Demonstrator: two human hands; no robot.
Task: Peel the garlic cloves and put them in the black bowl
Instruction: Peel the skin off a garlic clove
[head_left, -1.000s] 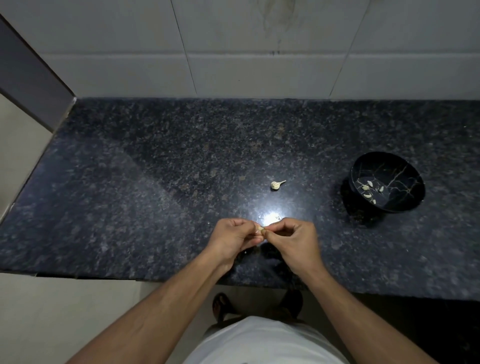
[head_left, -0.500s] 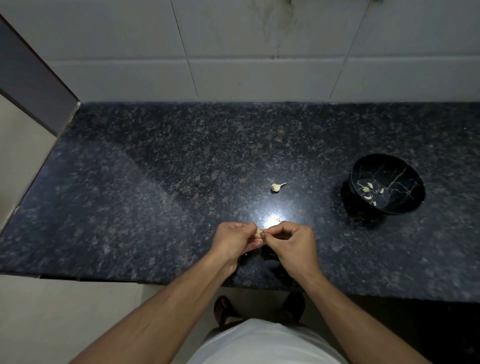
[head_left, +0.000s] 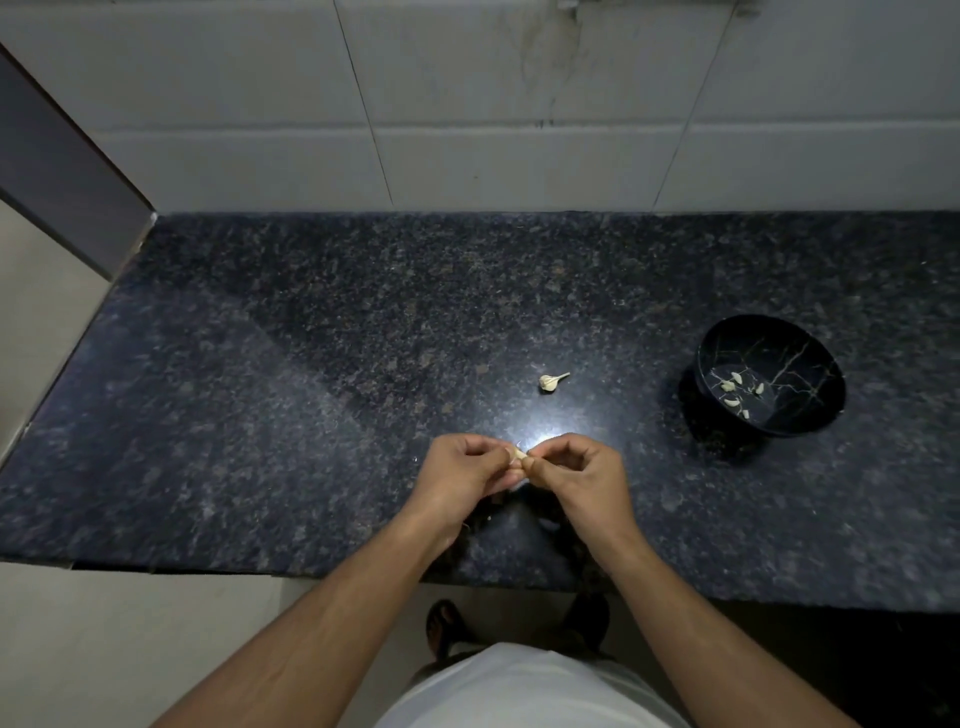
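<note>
My left hand (head_left: 462, 475) and my right hand (head_left: 576, 478) meet over the near middle of the dark granite counter (head_left: 260, 395). Between their fingertips they pinch a small pale garlic clove (head_left: 518, 454), mostly hidden by the fingers. A garlic stem piece with a short stalk (head_left: 549, 382) lies on the counter a little beyond my hands. The black bowl (head_left: 810, 410) with gold veining sits at the right, tilted toward me, and several peeled cloves (head_left: 737, 393) lie inside it.
A white tiled wall (head_left: 467, 130) rises behind the counter. A dark panel (head_left: 57, 171) stands at the far left. The counter's front edge runs just below my wrists, with my sandalled feet on the floor beneath. A bright light glare sits on the granite near my hands.
My hands stay together on the clove, with only small finger shifts. The view has tilted slightly, so everything sits a bit lower in the frame.
</note>
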